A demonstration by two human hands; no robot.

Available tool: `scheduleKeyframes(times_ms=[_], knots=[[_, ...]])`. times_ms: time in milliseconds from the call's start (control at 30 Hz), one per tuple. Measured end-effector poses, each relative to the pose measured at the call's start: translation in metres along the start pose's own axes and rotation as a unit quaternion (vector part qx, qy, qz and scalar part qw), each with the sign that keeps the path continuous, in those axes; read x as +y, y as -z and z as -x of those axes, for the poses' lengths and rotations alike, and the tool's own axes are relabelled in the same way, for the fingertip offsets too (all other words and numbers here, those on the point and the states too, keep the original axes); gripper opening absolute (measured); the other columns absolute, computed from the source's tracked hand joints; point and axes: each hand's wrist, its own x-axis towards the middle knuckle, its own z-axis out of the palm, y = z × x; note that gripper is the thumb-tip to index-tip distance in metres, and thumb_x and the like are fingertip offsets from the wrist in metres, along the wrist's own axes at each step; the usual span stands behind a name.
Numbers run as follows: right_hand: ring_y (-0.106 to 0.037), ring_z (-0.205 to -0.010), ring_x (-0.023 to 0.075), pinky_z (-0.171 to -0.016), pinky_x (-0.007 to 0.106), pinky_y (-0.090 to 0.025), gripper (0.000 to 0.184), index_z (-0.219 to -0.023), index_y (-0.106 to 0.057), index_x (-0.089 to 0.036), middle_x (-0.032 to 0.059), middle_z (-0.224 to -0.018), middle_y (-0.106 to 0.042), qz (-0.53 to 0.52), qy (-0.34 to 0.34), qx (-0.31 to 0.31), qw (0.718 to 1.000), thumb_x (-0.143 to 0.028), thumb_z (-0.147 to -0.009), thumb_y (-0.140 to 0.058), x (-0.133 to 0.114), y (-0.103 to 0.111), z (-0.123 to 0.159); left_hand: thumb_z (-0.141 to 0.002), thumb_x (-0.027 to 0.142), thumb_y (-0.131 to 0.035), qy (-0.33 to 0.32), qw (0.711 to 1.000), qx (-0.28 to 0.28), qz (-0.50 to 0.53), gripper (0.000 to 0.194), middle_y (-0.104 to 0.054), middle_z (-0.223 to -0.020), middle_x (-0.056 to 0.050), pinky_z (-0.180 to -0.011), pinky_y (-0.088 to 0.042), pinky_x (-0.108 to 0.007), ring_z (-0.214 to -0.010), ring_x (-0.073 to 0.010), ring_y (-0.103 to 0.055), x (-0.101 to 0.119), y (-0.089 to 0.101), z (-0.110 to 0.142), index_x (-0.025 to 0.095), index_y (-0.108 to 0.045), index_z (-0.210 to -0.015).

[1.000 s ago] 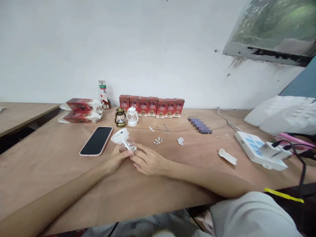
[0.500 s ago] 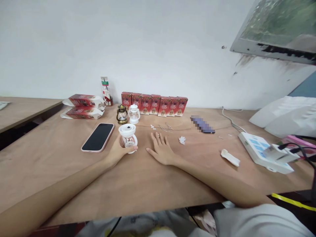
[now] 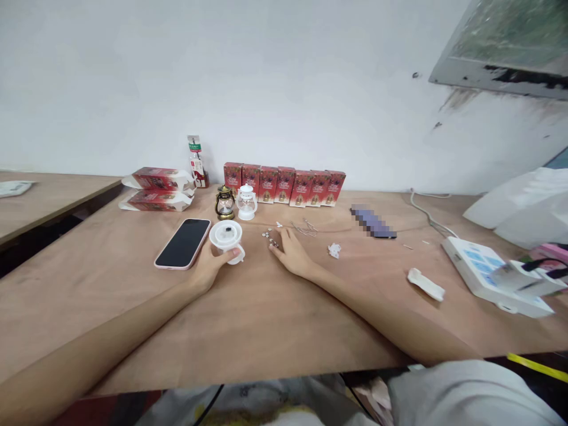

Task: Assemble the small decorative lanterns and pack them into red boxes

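Note:
My left hand (image 3: 207,264) is closed around a small white lantern (image 3: 226,234). The lantern is upside down and tilted, its round base turned up towards me, with a small dark spot in the middle. On the tabletop (image 3: 248,331) to its right rests my right hand (image 3: 295,255), thumb and fingertips apart beside several tiny round silvery pieces (image 3: 270,236). Whether a piece lies under those fingertips is hidden. Behind the held lantern stand a bronze-coloured lantern (image 3: 225,204) and another white lantern (image 3: 247,204), both upright.
Red boxes (image 3: 284,184) line the wall; two opened boxes (image 3: 155,200) lie at the left. A phone (image 3: 183,244) is beside my left hand. Thin metal pieces (image 3: 306,228), white bits (image 3: 334,250), a blurred purple object (image 3: 373,223) and a power strip (image 3: 488,275) are rightward.
The right hand's spread, flat fingers have drawn in, and the silvery pieces now show beside them. The lantern has tipped so that more of its base faces me. The view has shifted slightly.

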Motion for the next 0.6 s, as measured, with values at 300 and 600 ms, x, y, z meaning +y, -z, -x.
scheduleKeyframes(times_ms=[300,600], knots=[[-0.056,-0.099,0.0237,-0.091,0.040,-0.043,0.010,-0.089,-0.071,-0.022,0.0066,-0.096,-0.063,-0.003,-0.043,0.035,0.998,-0.026,-0.080,-0.067,0.003,0.013,0.011,-0.051,0.034,-0.081,-0.127,0.974,-0.069,-0.172,0.055,-0.065,-0.103,-0.009,-0.088,-0.050,-0.043,-0.095,-0.0249,-0.064,-0.003,0.003,0.001,0.019,-0.052,-0.095],[-0.056,-0.095,0.0220,-0.087,0.039,-0.042,0.012,-0.091,-0.072,-0.025,0.0052,-0.094,-0.063,0.024,0.001,0.027,0.999,-0.024,-0.084,-0.063,0.004,0.012,0.008,-0.058,0.033,-0.074,-0.117,0.961,-0.103,-0.230,0.047,-0.065,-0.102,-0.007,-0.075,-0.054,-0.034,-0.090,-0.0225,-0.065,-0.003,0.001,0.004,0.020,-0.051,-0.097]])
